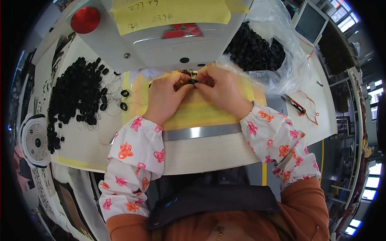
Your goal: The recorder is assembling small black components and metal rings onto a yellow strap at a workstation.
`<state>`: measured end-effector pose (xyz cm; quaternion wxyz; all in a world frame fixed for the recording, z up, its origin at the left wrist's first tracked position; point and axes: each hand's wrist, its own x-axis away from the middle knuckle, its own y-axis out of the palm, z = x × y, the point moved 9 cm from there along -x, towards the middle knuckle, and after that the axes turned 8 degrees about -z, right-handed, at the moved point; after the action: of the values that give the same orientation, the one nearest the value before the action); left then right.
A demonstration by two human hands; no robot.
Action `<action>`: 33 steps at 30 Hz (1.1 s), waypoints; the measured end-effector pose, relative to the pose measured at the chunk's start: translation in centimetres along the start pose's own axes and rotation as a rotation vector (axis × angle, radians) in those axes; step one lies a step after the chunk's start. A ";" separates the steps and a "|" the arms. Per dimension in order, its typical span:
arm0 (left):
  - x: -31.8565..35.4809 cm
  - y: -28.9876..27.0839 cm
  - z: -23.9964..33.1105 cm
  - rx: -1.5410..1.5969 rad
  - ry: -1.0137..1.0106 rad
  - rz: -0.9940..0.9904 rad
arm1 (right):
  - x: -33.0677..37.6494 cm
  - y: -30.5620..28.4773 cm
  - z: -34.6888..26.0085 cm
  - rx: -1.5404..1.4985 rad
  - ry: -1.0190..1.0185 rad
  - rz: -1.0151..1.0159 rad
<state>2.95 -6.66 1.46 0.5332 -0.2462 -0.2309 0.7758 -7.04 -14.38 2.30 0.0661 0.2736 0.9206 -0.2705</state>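
Under the head of the grey sewing machine (pixel 161 36), both hands meet at the centre of the counter (pixel 201 154); the left hand (pixel 164 96) and the right hand (pixel 223 93) are each curled nearly closed, fingertips pinched together on one small black ring (pixel 192 82). That ring sits between the two hands, at the tips of the thumbs and forefingers, just in front of the needle area; it is touched from both sides and mostly covered by the fingers, so its exact shape cannot be told. Both hands rest over a yellow mat (pixel 201 112) that lies on the counter; a metal strip (pixel 201 131) runs along the near edge of that mat, between the two floral sleeves (pixel 132 160).

To the left of the left hand, well apart from it, a large heap of black rings (pixel 78 90) spreads over the counter; two loose rings (pixel 124 99) lie between that heap and the left wrist. To the right and behind the right hand, a clear plastic bag (pixel 277 52) holds more black rings; its open edge reaches near the right knuckles. Farther right, a small pair of snips (pixel 296 105) lies on the counter beside an orange cord (pixel 311 108). A red round knob (pixel 85 20) sits on the machine's upper left; a white fan (pixel 35 140) stands at the far left.
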 end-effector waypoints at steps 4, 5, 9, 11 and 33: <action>-0.3 0.0 0.1 -0.139 0.003 0.023 | -0.1 -0.3 -0.7 0.142 -0.063 0.054; -0.4 -0.1 -0.2 -0.115 -0.037 0.039 | -0.2 -0.3 -0.4 0.138 -0.052 0.053; -0.6 0.1 -0.4 -0.059 -0.113 0.048 | -0.1 -0.9 -0.5 0.210 -0.114 0.082; -0.7 0.2 -0.7 -0.048 -0.133 0.040 | -0.1 -0.8 -0.6 0.232 -0.116 0.080; -1.3 0.0 -2.5 -0.054 -0.337 -0.122 | -0.9 -1.2 -0.3 0.250 -0.042 0.056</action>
<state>4.91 -7.61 -0.28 0.5262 -0.1126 -0.3522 0.7658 -6.92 -15.49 3.31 0.0583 0.2998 0.8700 -0.3870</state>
